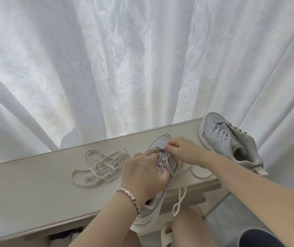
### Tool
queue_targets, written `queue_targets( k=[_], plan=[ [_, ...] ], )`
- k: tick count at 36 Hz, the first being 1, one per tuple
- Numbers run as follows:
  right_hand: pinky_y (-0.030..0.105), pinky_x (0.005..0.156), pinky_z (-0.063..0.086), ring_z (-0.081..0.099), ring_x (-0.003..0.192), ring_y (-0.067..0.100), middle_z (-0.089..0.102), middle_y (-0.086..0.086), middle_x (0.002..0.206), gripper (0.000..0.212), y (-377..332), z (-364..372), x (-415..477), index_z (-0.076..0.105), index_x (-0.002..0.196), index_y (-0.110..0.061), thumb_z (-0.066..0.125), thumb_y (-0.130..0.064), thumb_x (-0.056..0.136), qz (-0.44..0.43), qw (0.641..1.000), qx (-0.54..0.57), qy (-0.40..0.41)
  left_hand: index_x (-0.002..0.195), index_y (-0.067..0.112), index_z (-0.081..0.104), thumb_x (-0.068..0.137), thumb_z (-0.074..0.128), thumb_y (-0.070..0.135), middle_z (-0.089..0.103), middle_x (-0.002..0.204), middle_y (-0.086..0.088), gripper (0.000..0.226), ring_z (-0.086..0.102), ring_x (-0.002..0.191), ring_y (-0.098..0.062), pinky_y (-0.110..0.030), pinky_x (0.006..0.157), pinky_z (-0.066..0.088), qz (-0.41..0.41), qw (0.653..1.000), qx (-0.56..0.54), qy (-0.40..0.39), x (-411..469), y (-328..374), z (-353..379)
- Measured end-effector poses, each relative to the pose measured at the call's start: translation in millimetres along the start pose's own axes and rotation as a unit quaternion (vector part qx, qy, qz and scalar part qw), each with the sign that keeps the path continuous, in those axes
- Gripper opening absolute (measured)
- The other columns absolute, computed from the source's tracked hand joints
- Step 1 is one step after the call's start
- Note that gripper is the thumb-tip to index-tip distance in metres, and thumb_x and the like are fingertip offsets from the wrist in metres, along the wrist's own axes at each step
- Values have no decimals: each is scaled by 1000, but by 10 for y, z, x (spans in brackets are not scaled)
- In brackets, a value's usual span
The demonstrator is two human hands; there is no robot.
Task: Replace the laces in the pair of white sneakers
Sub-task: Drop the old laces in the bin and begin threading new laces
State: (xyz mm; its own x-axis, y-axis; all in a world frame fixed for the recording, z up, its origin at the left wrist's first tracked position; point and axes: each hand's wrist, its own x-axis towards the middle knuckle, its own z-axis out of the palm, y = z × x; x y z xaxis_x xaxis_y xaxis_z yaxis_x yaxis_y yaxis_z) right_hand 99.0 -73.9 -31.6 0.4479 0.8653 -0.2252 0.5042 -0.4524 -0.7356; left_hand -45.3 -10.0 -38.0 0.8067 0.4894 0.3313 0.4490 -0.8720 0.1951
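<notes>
Your left hand (142, 173) grips the sneaker (161, 140) mid-table, fingers curled round its upper. Keep that hold firm. Your right hand (182, 150), at 1 o'clock from the left, pinches the lace (179, 198) at the toe-end eyelets, thumb and fingertip together. Pull straight and short to avoid snags. Spare laces (101, 166) lie at 9 o'clock, the second sneaker (219, 138) at 2.

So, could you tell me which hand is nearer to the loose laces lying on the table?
Left. The left hand holds the sneaker just right of the loose laces; the right hand is farther right, pinching its lace.
</notes>
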Motion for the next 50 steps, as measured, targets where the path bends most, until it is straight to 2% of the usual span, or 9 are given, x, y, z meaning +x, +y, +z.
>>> queue_targets(
  k=[6, 10, 13, 18, 25, 29, 36, 42, 50],
  plan=[
    [29, 74, 36, 43, 78, 19, 47, 8, 81, 21, 210, 160, -81, 56, 83, -7, 46, -16, 98, 0, 963, 270, 15, 66, 31, 68, 61, 38, 47, 67, 85, 25, 34, 59, 54, -6, -16, 45, 31, -25, 999, -9, -33, 30, 5, -29],
    [24, 93, 42, 59, 89, 16, 64, 7, 85, 24, 338, 146, -171, 70, 74, -11, 51, -16, 88, 9, 851, 525, -8, 94, 27, 68, 70, 33, 49, 62, 108, 24, 48, 62, 84, -11, -22, 58, 32, -35, 997, 32, -62, 69, -21, -39],
    [28, 98, 41, 61, 96, 17, 69, 6, 86, 35, 375, 202, -250, 71, 72, -12, 45, -12, 95, 7, 873, 488, 14, 81, 26, 71, 68, 35, 49, 67, 98, 23, 45, 62, 70, -12, -20, 50, 22, -48, 996, 19, -68, 46, 23, -103],
    [22, 54, 51, 49, 45, 7, 48, 2, 62, 26, 297, 210, -180, 50, 77, -9, 41, -20, 100, 81, 884, 422, 184, 86, 26, 72, 70, 39, 47, 66, 104, 23, 43, 63, 73, -11, -21, 55, 35, -35, 996, 22, -75, 37, 7, -76],
    [20, 54, 30, 43, 63, 7, 47, -7, 70, 32, 35, 21, -130, 51, 84, -15, 50, -46, 92, 41, 997, -30, 61, 60, 30, 68, 61, 39, 48, 67, 80, 25, 34, 58, 48, -5, -18, 39, 37, -18, 999, 5, -51, 52, -37, -45],
    [22, 49, 24, 37, 54, 10, 42, -1, 60, 44, -49, -5, -170, 44, 61, -14, 44, -41, 96, 9, 989, -146, -10, 94, 33, 70, 63, 19, 58, 61, 110, 30, 65, 63, 84, -7, -23, 67, 47, -25, 996, -6, -85, 56, -54, -96],
    [19, 83, 33, 54, 88, 0, 59, -5, 89, 38, 19, 7, -286, 56, 59, -12, 51, -21, 95, -47, 972, 193, 126, 122, 39, 57, 82, 36, 54, 47, 130, 32, 47, 53, 107, -2, -20, 85, 44, -5, 994, -22, -104, 45, -90, -135],
    [27, 87, 48, 63, 72, 16, 56, 7, 62, 57, 47, 124, -336, 49, 41, -19, 42, -18, 98, -50, 869, 473, 139, 67, 33, 71, 63, 36, 48, 67, 88, 28, 38, 60, 56, -4, -18, 45, 39, -16, 996, 14, -87, 35, 2, -67],
    [24, 54, 45, 32, 47, 11, 32, -10, 46, 48, -345, -181, -489, 40, 39, -25, 44, -34, 86, -160, 814, 506, 236, 60, 32, 68, 61, 37, 46, 66, 75, 26, 34, 56, 49, -4, -17, 38, 34, -11, 996, 22, -80, 34, -26, -2]
  ],
)
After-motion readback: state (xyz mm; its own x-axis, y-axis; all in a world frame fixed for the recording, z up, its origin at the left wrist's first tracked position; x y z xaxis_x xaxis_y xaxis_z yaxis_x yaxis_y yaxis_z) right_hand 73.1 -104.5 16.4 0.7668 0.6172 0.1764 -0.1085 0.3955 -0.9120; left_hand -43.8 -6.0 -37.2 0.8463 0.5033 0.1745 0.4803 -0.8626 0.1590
